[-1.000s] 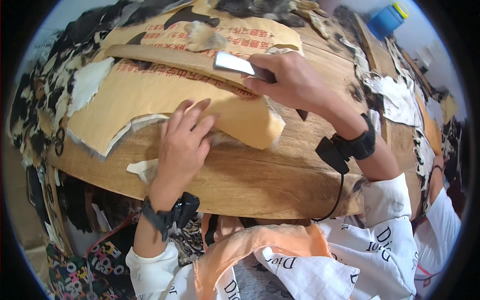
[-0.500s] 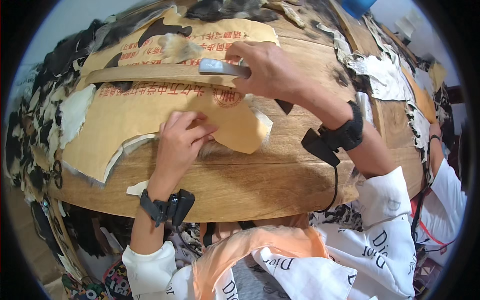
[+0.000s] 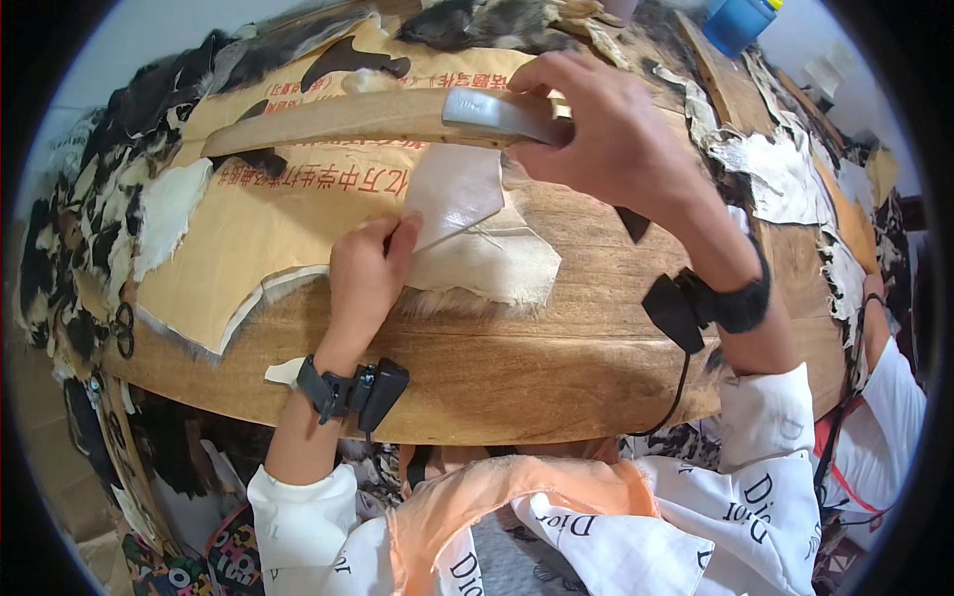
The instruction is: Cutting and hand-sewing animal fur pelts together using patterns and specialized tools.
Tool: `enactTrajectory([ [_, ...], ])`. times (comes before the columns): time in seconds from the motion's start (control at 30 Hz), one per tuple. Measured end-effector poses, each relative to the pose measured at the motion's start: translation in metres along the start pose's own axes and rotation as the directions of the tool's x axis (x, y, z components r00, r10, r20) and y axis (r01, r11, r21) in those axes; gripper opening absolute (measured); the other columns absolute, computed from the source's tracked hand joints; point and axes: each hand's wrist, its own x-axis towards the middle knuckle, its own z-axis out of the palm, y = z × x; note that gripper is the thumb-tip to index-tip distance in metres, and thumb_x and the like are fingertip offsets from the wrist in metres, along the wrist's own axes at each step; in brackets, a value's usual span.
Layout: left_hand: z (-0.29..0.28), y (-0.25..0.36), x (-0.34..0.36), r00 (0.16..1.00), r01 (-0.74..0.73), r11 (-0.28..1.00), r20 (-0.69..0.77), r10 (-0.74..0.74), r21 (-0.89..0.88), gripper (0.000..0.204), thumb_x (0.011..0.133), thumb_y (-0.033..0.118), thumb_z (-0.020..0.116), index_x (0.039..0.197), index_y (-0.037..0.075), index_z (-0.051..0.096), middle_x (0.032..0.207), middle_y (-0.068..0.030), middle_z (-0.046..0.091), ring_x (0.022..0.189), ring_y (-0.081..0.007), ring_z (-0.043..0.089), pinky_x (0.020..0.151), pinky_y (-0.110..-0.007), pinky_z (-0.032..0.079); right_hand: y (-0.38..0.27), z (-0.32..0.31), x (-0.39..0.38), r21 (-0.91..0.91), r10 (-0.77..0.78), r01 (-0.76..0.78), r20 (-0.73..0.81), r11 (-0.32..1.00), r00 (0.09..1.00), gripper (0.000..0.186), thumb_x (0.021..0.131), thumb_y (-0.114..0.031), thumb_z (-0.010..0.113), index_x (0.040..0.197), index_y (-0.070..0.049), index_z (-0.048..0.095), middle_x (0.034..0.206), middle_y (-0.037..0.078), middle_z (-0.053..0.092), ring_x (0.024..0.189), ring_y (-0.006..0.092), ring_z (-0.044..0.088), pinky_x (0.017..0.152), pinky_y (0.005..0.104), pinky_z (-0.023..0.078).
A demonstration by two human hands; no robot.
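My left hand (image 3: 366, 270) pinches the corner of a pale hide piece (image 3: 497, 260) and holds a flap of it folded up off the wooden table (image 3: 556, 358). A fringe of fur shows along the hide's near edge. My right hand (image 3: 621, 129) is shut on a grey metal tool (image 3: 492, 109) that lies against a long curved wooden strip (image 3: 338, 119). Left of the hide, under the strip, lies a brown cardboard pattern (image 3: 253, 233) with red print.
Dark and spotted fur scraps (image 3: 89, 228) ring the table's left and far edges. Pale hide offcuts (image 3: 775, 159) lie at the right. A blue container (image 3: 740, 22) stands at the far right. Scissors (image 3: 121, 328) rest at the left edge. Another person's white sleeve (image 3: 889, 372) shows at the right.
My left hand went from lying flat on the cardboard to pinching and lifting the pale hide flap. The brown piece that covered that spot is gone from it. My right hand kept its grip on the tool.
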Motion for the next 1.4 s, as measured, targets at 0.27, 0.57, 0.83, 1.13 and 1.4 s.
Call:
enactTrajectory([
  [0.27, 0.003, 0.016, 0.002, 0.977, 0.187, 0.968, 0.068, -0.200, 0.167, 0.026, 0.079, 0.027, 0.061, 0.075, 0.001, 0.061, 0.074, -0.0146, 0.057, 0.073, -0.0323, 0.055, 0.067, -0.040, 0.044, -0.003, 0.016, -0.035, 0.026, 0.045, -0.051, 0.194, 0.998, 0.980, 0.035, 0.064, -0.012, 0.071, 0.095, -0.005, 0.055, 0.084, 0.008, 0.059, 0.068, 0.0221, 0.059, 0.057, 0.0329, 0.047],
  [0.57, 0.015, 0.067, -0.059, 0.921, -0.388, 0.868, 0.108, 0.373, 0.311, 0.027, 0.077, 0.013, 0.058, 0.102, 0.001, 0.056, 0.100, -0.0105, 0.051, 0.089, -0.0287, 0.050, 0.075, -0.037, 0.044, 0.021, -0.010, -0.024, 0.818, 0.186, -0.512, 0.478, 0.261, 0.858, 0.027, 0.082, -0.026, 0.059, 0.085, 0.001, 0.063, 0.072, 0.005, 0.061, 0.068, 0.0141, 0.057, 0.064, 0.0247, 0.047],
  [0.83, 0.049, 0.085, -0.087, 0.916, -0.399, 0.867, 0.170, 0.363, 0.298, 0.027, 0.069, 0.004, 0.055, 0.095, -0.004, 0.059, 0.089, -0.0106, 0.053, 0.082, -0.0237, 0.051, 0.066, -0.027, 0.049, 0.014, 0.052, -0.047, 0.739, -0.245, -0.459, 0.624, 0.493, 0.742, 0.021, 0.086, -0.019, 0.048, 0.098, -0.004, 0.057, 0.092, 0.011, 0.059, 0.089, 0.0198, 0.054, 0.080, 0.0331, 0.041],
  [1.13, 0.068, 0.097, -0.084, 0.923, -0.365, 0.772, 0.093, 0.374, 0.521, 0.009, 0.069, 0.005, 0.059, 0.077, 0.000, 0.058, 0.075, -0.0082, 0.049, 0.069, -0.0189, 0.052, 0.052, -0.025, 0.047, 0.022, 0.073, -0.056, 0.753, -0.460, 0.024, 0.375, 0.657, 0.805, 0.018, 0.081, -0.016, 0.049, 0.091, -0.002, 0.055, 0.071, 0.020, 0.058, 0.068, 0.0369, 0.058, 0.064, 0.0421, 0.046],
  [1.4, 0.067, 0.092, -0.084, 0.942, -0.328, 0.867, 0.063, 0.329, 0.376, 0.010, 0.067, 0.006, 0.061, 0.072, 0.003, 0.053, 0.070, -0.0081, 0.044, 0.068, -0.0224, 0.052, 0.054, -0.030, 0.047, 0.026, 0.076, -0.061, 0.744, -0.492, 0.106, 0.321, 0.659, 0.809, 0.016, 0.078, -0.015, 0.051, 0.087, -0.002, 0.052, 0.066, 0.020, 0.055, 0.064, 0.0391, 0.055, 0.060, 0.0439, 0.043],
])
